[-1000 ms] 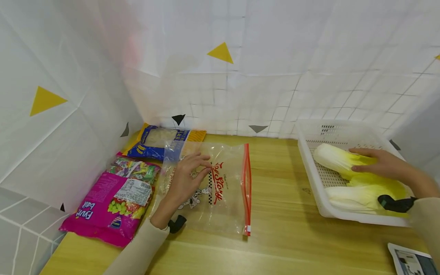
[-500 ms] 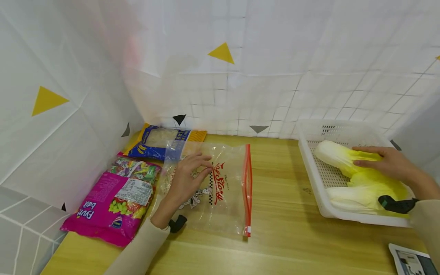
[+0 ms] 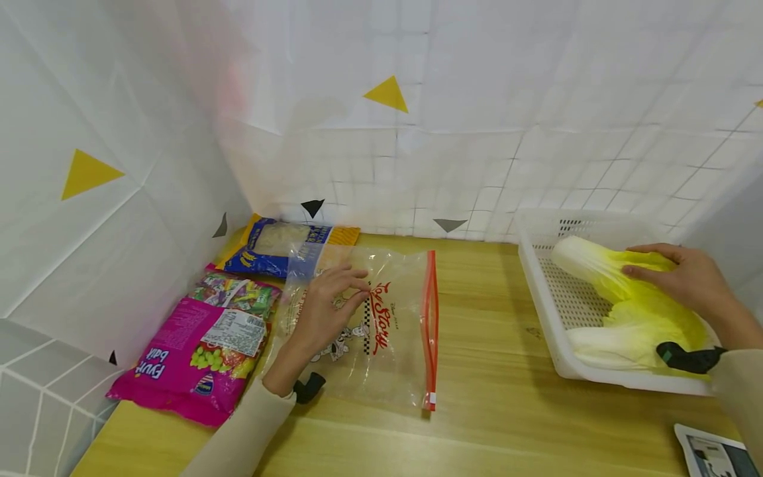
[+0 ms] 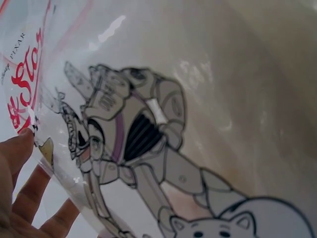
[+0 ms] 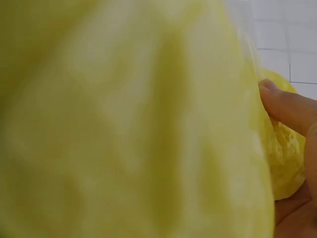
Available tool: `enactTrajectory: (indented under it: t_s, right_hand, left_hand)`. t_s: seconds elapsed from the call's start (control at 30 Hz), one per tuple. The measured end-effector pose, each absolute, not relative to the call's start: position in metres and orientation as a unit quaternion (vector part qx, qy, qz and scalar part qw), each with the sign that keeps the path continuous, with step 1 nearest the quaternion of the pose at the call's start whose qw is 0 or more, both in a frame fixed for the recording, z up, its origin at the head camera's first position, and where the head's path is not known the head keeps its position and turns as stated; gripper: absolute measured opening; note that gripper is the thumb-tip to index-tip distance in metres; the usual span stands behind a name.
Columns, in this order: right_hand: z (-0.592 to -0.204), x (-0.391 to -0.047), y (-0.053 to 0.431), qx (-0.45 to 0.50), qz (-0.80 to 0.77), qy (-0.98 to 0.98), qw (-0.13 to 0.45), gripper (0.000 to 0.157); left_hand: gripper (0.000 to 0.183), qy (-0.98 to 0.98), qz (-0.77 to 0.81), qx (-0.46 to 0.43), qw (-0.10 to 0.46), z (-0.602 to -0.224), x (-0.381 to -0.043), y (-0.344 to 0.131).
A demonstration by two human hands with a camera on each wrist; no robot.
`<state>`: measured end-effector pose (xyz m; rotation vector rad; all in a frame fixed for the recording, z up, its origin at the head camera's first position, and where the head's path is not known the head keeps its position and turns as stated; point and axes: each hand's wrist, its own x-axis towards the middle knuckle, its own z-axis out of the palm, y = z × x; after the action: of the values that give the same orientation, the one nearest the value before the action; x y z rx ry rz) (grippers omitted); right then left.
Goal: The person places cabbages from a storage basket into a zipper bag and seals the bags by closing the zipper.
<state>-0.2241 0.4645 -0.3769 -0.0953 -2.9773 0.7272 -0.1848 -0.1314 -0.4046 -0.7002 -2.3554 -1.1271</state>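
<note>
In the head view my right hand (image 3: 691, 281) grips the yellow leafy end of a napa cabbage leaf (image 3: 590, 262), whose white stem points to the left over the basket. Up close in the right wrist view, a blurred yellow leaf (image 5: 148, 124) fills most of the picture, with the thumb on leaf at the right. A second napa cabbage leaf (image 3: 614, 344) lies in the white basket (image 3: 551, 331). My left hand (image 3: 324, 308) pinches a clear zip bag (image 3: 393, 371) with red print and a red zip strip. Printed cartoon figures (image 4: 133, 124) on the bag show in the left wrist view.
Left of the bag lies a pink candy bag (image 3: 179, 354). Behind it is a blue and yellow packet (image 3: 280, 245), partly under the clear bag. A dark and white packet (image 3: 712, 454) sits at the front right edge. White sheeting (image 3: 477, 99) closes the back.
My right hand has risen slightly and moved right with the upper cabbage leaf, whose stem end has lifted. The left hand and the zip bag stay about where they were.
</note>
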Motion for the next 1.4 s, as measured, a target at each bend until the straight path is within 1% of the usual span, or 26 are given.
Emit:
enactTrajectory:
  t_s: [0.13, 0.27, 0.53, 0.8, 0.97, 1.2, 1.4]
  right_hand:
    - [-0.374, -0.222, 0.462, -0.03, 0.235, -0.97, 0.056, 0.069]
    - [-0.369, -0.221, 0.456, -0.035, 0.239, -0.966, 0.094, 0.064]
    - [-0.355, -0.222, 0.441, -0.061, 0.274, -0.949, 0.146, 0.062]
    - [-0.342, -0.225, 0.424, -0.053, 0.271, -0.941, 0.196, 0.054]
    - [-0.335, -0.223, 0.409, -0.045, 0.308, -0.926, 0.213, 0.047]
    - [-0.326, -0.223, 0.385, 0.002, 0.374, -0.896, 0.238, 0.033]
    - [-0.315, -0.225, 0.369, 0.02, 0.423, -0.873, 0.24, 0.031]
  left_hand:
    - [0.008, -0.849, -0.406, -0.255, 0.223, -0.404, -0.184, -0.132]
    - [0.008, -0.848, -0.404, -0.255, 0.229, -0.404, -0.184, -0.132]
    - [0.008, -0.843, -0.406, -0.26, 0.238, -0.404, -0.185, -0.133]
    - [0.008, -0.838, -0.41, -0.266, 0.245, -0.404, -0.187, -0.134]
    - [0.008, -0.836, -0.409, -0.269, 0.247, -0.402, -0.187, -0.133]
    - [0.008, -0.837, -0.408, -0.268, 0.247, -0.403, -0.188, -0.133]
    - [0.008, -0.838, -0.41, -0.263, 0.245, -0.403, -0.187, -0.134]
